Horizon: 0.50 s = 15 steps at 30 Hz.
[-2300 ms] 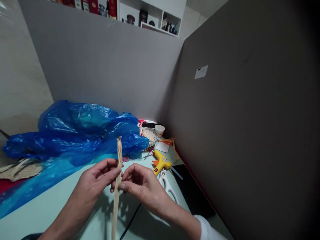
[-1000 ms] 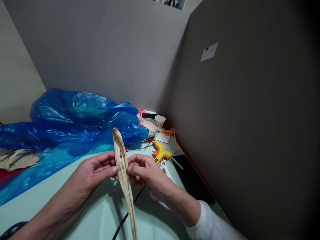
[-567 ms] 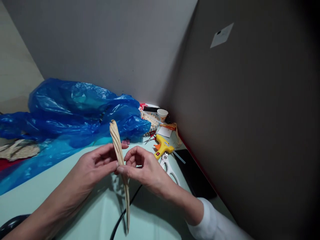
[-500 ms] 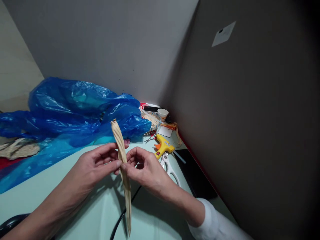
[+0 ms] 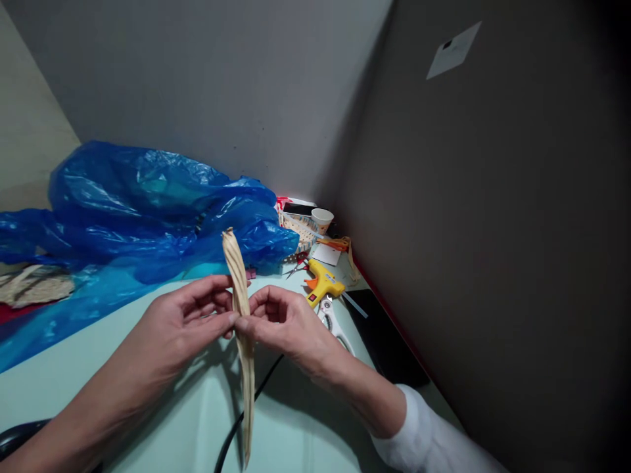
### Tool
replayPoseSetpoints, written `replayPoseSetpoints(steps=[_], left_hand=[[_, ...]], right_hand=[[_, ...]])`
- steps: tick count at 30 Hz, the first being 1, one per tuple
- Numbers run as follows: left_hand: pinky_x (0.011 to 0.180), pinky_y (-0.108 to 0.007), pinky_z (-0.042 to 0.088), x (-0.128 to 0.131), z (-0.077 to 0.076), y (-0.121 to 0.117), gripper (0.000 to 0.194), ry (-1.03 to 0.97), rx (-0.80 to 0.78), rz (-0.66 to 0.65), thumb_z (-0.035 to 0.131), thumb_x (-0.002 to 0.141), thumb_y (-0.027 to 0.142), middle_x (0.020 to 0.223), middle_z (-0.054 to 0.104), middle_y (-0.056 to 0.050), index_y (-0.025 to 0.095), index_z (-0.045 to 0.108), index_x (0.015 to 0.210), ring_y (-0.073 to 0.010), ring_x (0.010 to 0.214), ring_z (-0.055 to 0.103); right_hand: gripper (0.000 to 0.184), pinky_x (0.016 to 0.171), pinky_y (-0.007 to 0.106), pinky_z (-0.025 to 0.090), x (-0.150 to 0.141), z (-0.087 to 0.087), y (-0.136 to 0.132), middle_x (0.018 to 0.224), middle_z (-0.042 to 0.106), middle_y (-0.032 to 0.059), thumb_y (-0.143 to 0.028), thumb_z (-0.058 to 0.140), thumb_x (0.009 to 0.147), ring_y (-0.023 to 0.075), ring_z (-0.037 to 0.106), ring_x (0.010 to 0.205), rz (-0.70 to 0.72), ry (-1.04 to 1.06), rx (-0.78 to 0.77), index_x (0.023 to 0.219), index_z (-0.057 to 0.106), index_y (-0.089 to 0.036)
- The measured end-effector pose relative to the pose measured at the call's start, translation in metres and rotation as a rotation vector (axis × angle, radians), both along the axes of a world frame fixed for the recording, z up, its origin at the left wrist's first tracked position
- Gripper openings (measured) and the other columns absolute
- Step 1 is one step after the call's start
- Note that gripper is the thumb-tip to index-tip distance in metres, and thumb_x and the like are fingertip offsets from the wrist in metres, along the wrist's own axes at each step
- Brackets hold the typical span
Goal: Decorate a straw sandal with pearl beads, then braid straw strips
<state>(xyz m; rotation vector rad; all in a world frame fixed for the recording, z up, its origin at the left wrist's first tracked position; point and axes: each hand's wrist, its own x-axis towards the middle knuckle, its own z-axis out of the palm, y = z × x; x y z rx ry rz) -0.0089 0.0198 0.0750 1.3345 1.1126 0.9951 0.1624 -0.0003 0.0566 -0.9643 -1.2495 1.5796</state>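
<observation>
A long, pale tan strip of twisted dried husk or leaf [image 5: 245, 368] hangs nearly upright between my hands above the table. Its upper part is rolled and spiralled, and the lower end tapers to a point. My left hand [image 5: 190, 322] pinches it from the left, thumb in front and fingers behind. From the right, my right hand [image 5: 280, 325] pinches the same spot, its thumb meeting the left thumb. Beyond the right hand lie a yellow glue gun [image 5: 323, 284] and white-handled scissors [image 5: 336, 328].
A crumpled blue plastic bag [image 5: 148, 203] covers the back left of the pale green table [image 5: 162, 427]. Farther back stand a paper cup [image 5: 322, 219] and a woven basket [image 5: 300, 231]. A flat black object [image 5: 389, 348] lies at right, along the wall. A black cable [image 5: 229, 443] runs below the hands.
The view has shifted slightly. The strip's lower end has swung a little to the left, while both hands keep their pinch on it.
</observation>
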Motion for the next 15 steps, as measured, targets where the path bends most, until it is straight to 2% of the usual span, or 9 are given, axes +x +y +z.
replayPoseSetpoints(steps=[5, 8, 11, 13, 15], left_hand=[[0.067, -0.023, 0.058, -0.003, -0.003, 0.001, 0.044, -0.020, -0.062, -0.022, 0.095, 0.045, 0.028, 0.080, 0.076, 0.000, 0.024, 0.075, 0.084, -0.0224, 0.079, 0.072], [0.068, -0.022, 0.058, -0.005, -0.005, -0.001, 0.042, -0.087, -0.128, -0.076, 0.093, 0.052, 0.024, 0.088, 0.077, 0.001, 0.026, 0.076, 0.090, -0.0207, 0.079, 0.072], [0.069, -0.024, 0.059, -0.004, -0.004, -0.005, 0.040, -0.128, -0.172, -0.116, 0.088, 0.062, 0.025, 0.102, 0.078, 0.000, 0.028, 0.075, 0.100, -0.0228, 0.085, 0.073], [0.072, -0.025, 0.059, -0.001, -0.004, -0.006, 0.040, -0.120, -0.171, -0.114, 0.085, 0.066, 0.026, 0.109, 0.077, -0.001, 0.028, 0.074, 0.104, -0.0243, 0.091, 0.073], [0.077, -0.025, 0.058, 0.001, -0.007, -0.005, 0.041, -0.094, -0.137, -0.097, 0.086, 0.064, 0.027, 0.107, 0.077, -0.001, 0.027, 0.073, 0.103, -0.0251, 0.095, 0.072]], right_hand=[[0.043, 0.062, 0.023, 0.039, -0.001, 0.002, -0.001, 0.071, 0.059, -0.0029, -0.039, 0.091, 0.059, 0.0092, 0.049, 0.063, -0.014, 0.001, -0.053, 0.078, 0.061, -0.015], [0.038, 0.060, 0.022, 0.039, -0.001, 0.005, -0.002, 0.068, 0.059, -0.0044, -0.035, 0.090, 0.060, 0.0082, 0.049, 0.059, -0.004, 0.032, -0.093, 0.077, 0.062, -0.016], [0.033, 0.056, 0.021, 0.036, -0.002, 0.004, -0.003, 0.064, 0.057, -0.0051, -0.032, 0.087, 0.064, 0.0070, 0.046, 0.056, 0.000, 0.047, -0.102, 0.077, 0.062, -0.016], [0.031, 0.055, 0.021, 0.035, -0.004, 0.000, -0.002, 0.063, 0.057, -0.0051, -0.032, 0.085, 0.066, 0.0067, 0.045, 0.055, -0.020, 0.040, -0.077, 0.078, 0.062, -0.015], [0.034, 0.054, 0.021, 0.034, -0.005, -0.005, -0.001, 0.063, 0.055, -0.0056, -0.035, 0.087, 0.065, 0.0070, 0.044, 0.055, -0.063, 0.027, -0.046, 0.077, 0.061, -0.016]])
